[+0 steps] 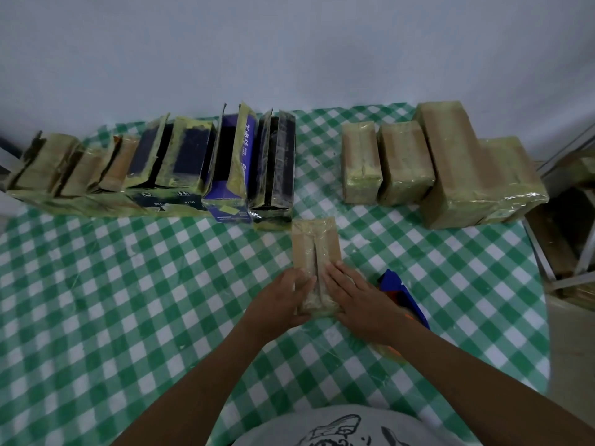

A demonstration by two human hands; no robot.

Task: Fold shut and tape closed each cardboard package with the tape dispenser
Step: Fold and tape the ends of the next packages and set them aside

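Note:
A small brown cardboard package (315, 246) lies in the middle of the table, its two top flaps folded down with a seam between them. My left hand (283, 300) grips its near left side, thumb on the left flap. My right hand (354, 297) lies flat, fingers together, pressing the right flap down. The blue and orange tape dispenser (402, 294) rests on the table just right of my right hand, partly hidden by my wrist and forearm.
A row of open packages (154, 169), brown, black and purple, stands along the back left. Several taped brown packages (444, 165) stand at the back right. The table has a green checked cloth (128, 300). A metal frame (560, 252) stands beyond the right edge.

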